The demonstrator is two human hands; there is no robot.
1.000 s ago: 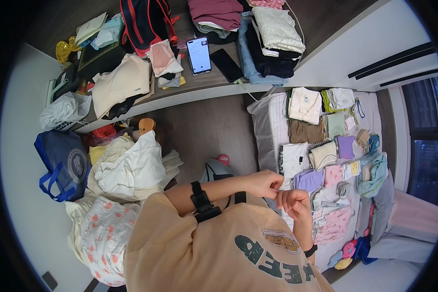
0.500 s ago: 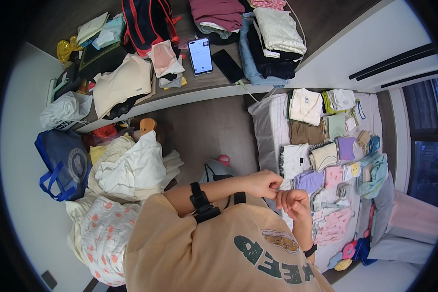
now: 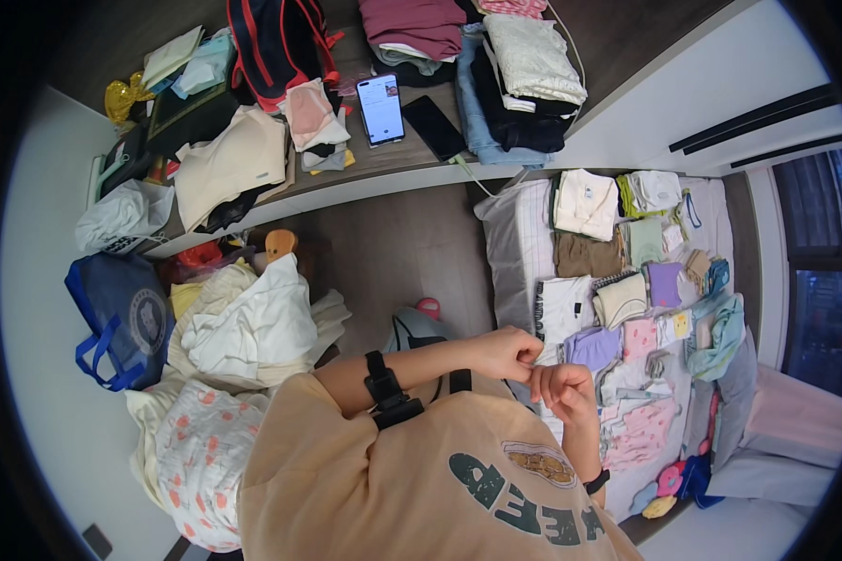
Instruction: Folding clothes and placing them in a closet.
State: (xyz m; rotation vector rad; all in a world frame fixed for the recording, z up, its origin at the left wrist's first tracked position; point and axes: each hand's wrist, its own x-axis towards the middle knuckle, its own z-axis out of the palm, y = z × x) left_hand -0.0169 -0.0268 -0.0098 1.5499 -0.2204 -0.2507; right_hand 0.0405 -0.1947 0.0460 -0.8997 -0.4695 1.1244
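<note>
My left hand is closed, its fingertips pinched together in front of my chest. Beside it, my right hand is curled with its fingers bent, almost touching the left. Whether anything small sits between the fingertips I cannot make out. A black strap with a small dark device is around my left forearm. My right wrist wears a dark band. Just beyond the hands, on the bed, lie a folded purple garment and a folded white shirt.
Folded clothes, including a brown garment, cover the bed at right. On the shelf ahead stand a lit phone, a dark phone, a backpack and clothes stacks. Heaped white cloth and a blue bag are at left.
The view has shifted very slightly. Both hands keep the same pose, and no object has visibly moved.
</note>
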